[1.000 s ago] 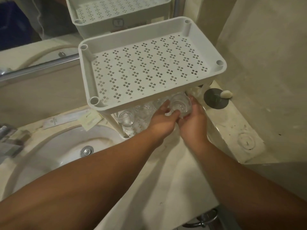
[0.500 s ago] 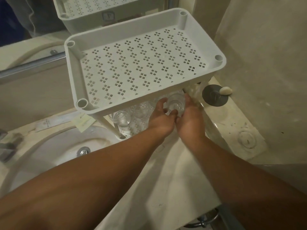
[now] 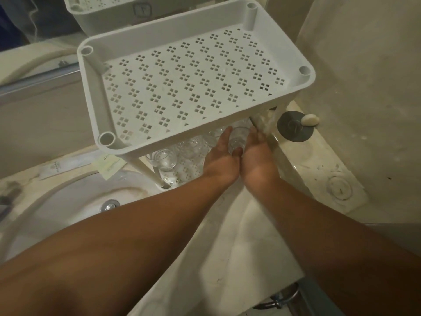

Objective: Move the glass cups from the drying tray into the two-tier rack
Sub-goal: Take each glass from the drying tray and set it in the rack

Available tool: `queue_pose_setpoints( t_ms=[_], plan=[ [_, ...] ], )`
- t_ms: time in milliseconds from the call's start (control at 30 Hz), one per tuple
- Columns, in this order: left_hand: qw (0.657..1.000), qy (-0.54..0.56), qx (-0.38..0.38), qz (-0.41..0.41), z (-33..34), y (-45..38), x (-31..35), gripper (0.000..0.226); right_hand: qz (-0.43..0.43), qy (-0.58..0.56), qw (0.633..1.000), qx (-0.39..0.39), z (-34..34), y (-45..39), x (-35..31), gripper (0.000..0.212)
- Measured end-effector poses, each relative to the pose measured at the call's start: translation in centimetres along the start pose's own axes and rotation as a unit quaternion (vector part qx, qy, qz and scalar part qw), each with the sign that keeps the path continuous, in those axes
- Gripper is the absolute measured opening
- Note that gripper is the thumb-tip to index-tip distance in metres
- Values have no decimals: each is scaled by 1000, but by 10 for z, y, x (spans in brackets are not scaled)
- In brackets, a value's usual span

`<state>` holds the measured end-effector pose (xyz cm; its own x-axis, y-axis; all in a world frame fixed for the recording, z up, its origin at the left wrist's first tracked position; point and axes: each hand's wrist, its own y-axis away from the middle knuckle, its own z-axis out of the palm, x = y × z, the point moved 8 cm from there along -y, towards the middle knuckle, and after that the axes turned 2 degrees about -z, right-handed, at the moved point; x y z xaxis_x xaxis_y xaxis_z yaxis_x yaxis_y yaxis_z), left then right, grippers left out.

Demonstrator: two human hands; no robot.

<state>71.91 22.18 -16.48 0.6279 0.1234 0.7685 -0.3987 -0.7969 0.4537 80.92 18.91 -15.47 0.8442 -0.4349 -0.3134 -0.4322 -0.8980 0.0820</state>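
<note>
Both hands deeper under the rack's (image 3: pixel 303 86) top tier now — left hand (image 3: pixel 219 161) and right hand (image 3: pixel 256 153) cupping one glass cup (image 3: pixel 237 139).

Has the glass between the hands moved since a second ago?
Yes. The glass cup has gone slightly deeper under the rack's top tier, toward the back.

Dim warm indoor light, soft shadows under the rack, wide-angle bending at edges, slight blur throughout
</note>
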Motion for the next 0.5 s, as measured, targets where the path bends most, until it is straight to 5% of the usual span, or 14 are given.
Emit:
queue_pose_setpoints(
  t_ms=[133, 333, 500],
  plan=[
    [1000, 5, -14, -4, 3, -5, -2, 57, -58, 366, 923, -108, 10, -4, -12, 54],
    [1000, 17, -19, -1, 4, -7, 0, 56, -88, 484, 862, -120, 26, -10, -8, 50],
    [999, 11, -29, 6, 3, -6, -2, 57, -60, 462, 877, -113, 22, -8, -9, 55]
  ],
)
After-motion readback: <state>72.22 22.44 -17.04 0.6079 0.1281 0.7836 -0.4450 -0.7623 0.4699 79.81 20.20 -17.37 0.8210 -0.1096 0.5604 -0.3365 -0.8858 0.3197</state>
